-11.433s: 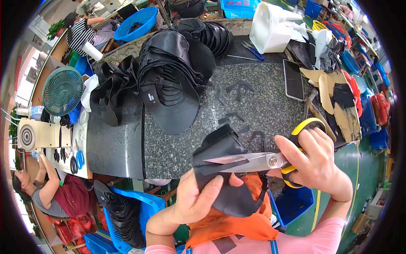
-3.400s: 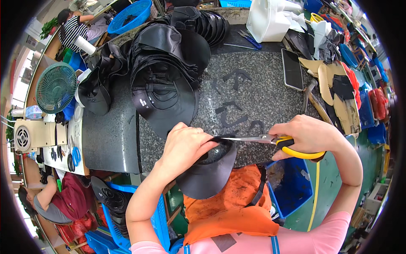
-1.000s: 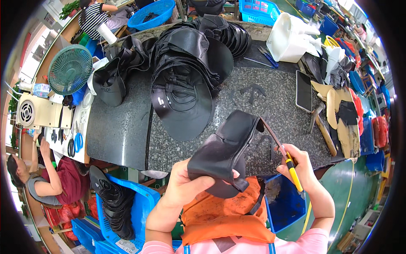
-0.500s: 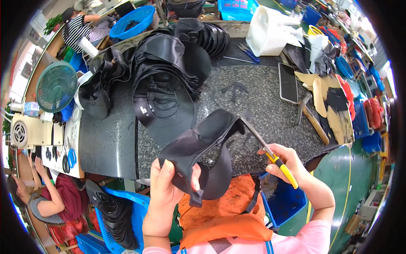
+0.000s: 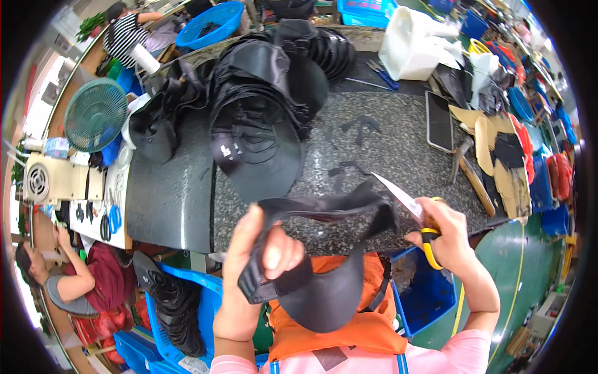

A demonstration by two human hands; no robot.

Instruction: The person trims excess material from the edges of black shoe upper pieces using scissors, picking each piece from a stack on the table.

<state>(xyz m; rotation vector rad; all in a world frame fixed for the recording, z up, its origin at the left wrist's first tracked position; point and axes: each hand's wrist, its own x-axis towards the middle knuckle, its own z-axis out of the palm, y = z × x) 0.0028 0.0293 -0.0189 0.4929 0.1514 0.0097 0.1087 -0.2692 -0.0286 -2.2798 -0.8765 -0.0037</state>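
Observation:
My left hand point(image 5: 235, 287) grips a black shoe upper point(image 5: 324, 302) by one end, with its thumb outside and fingers inside the loop. The upper hangs over the near edge of the stone slab, above my orange apron point(image 5: 355, 336). In my right hand point(image 5: 451, 234) is a pair of scissors point(image 5: 402, 194) with yellow and black handles. Its blades point up and left, just beyond the upper's far right end. Thin black offcuts point(image 5: 349, 167) lie on the stone slab point(image 5: 411, 149). Past them, to the left, stands a big pile of nested black uppers point(image 5: 265, 156).
A phone point(image 5: 439, 121), a hammer point(image 5: 474, 181) and cardboard pieces point(image 5: 498, 140) lie at the right. Farther back are a white plastic jug point(image 5: 405, 47) and pliers point(image 5: 383, 75). A green fan point(image 5: 95, 115) stands left; blue bins point(image 5: 423, 290) flank my lap. Co-workers sit at the left.
The upper has turned and dropped lower, its loop now facing up. My right hand has rotated the scissors, showing the blade's flat side. Another black offcut shows on the slab. The whole view shifted slightly.

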